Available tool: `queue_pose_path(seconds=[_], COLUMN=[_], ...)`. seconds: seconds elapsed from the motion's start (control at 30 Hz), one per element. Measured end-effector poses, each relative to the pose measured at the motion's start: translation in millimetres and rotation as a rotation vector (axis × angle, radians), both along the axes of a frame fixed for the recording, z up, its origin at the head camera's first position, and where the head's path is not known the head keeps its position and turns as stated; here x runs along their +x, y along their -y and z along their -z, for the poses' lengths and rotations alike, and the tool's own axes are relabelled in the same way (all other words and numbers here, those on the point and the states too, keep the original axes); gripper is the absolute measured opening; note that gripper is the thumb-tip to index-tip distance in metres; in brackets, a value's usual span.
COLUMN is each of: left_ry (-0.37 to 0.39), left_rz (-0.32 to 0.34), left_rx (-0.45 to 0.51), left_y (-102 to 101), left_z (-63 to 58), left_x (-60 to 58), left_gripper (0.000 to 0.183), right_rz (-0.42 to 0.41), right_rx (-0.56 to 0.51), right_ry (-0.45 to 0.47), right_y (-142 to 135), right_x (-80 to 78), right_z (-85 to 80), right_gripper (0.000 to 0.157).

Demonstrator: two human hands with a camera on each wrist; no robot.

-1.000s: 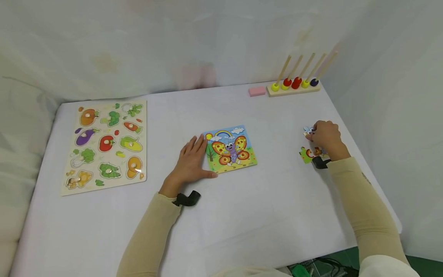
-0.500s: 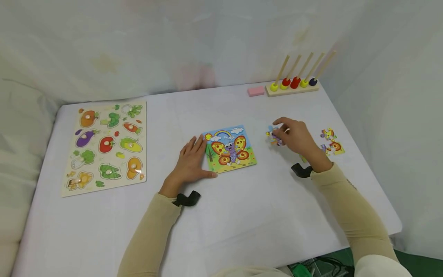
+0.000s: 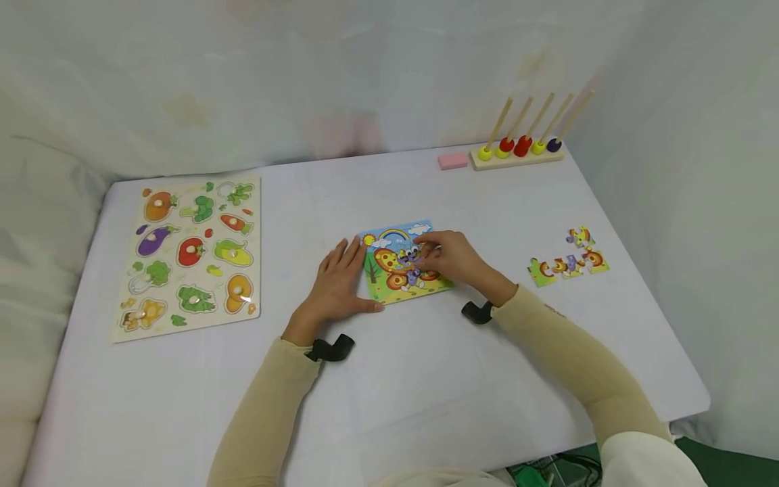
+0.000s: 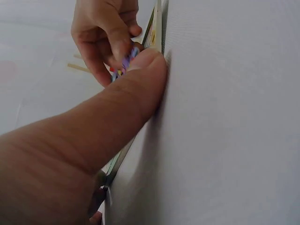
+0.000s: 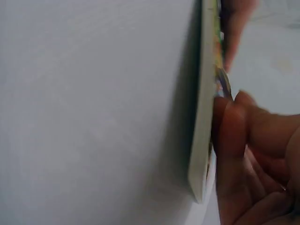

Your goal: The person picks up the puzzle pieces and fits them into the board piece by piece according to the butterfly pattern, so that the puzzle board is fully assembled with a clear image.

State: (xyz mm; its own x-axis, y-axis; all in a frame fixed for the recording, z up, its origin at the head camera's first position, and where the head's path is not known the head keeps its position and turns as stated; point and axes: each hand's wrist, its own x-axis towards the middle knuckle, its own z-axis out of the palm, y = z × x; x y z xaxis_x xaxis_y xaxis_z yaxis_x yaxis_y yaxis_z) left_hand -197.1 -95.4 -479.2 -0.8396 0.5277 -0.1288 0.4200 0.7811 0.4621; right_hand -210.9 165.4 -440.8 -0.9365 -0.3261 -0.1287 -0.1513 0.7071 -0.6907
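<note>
A square butterfly puzzle board [image 3: 395, 289] lies mid-table. My left hand [image 3: 335, 281] rests flat at its left side, fingers spread, thumb along the lower left corner. Over the board's middle, my right hand [image 3: 456, 258] pinches a purple jigsaw piece [image 3: 409, 254] showing the butterfly's face, close above the printed picture. In the left wrist view the same jigsaw piece [image 4: 125, 63] shows tilted between the right thumb and fingers, beyond my left thumb [image 4: 136, 79]. The right wrist view shows the right fingertips [image 5: 229, 117] right at the board's edge [image 5: 202, 117].
Several loose jigsaw pieces [image 3: 569, 266] lie at the right of the table, one [image 3: 581, 236] a little behind the others. A vegetable knob puzzle [image 3: 193, 281] lies at the left. At the back right stand a bead-and-peg counter [image 3: 517, 159] and a pink block [image 3: 453, 161].
My right hand has picked up the face piece from the loose pieces at the right and carried it left over the board. The left hand has stayed in place.
</note>
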Motion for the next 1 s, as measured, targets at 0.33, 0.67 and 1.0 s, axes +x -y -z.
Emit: queue_pose_path(seconds=[0.33, 0.67, 1.0], left_ry=[-0.007, -0.007, 0.0], left_rz=[-0.005, -0.005, -0.003], left_rx=[0.006, 0.0, 0.003], left_y=[-2, -1, 1], left_z=[-2.2, -0.1, 1.4], left_x=[1.2, -0.5, -0.9], left_gripper=[0.122, 0.122, 0.122], right_rz=[-0.086, -0.11, -0.158], right_rx=[0.315, 0.364, 0.431], right_ry=[-0.088, -0.106, -0.167], right_y=[20, 21, 26], right_x=[-2.0, -0.1, 6.3], right_z=[3.5, 2.5, 1.4], right_gripper=[0.041, 0.041, 0.045])
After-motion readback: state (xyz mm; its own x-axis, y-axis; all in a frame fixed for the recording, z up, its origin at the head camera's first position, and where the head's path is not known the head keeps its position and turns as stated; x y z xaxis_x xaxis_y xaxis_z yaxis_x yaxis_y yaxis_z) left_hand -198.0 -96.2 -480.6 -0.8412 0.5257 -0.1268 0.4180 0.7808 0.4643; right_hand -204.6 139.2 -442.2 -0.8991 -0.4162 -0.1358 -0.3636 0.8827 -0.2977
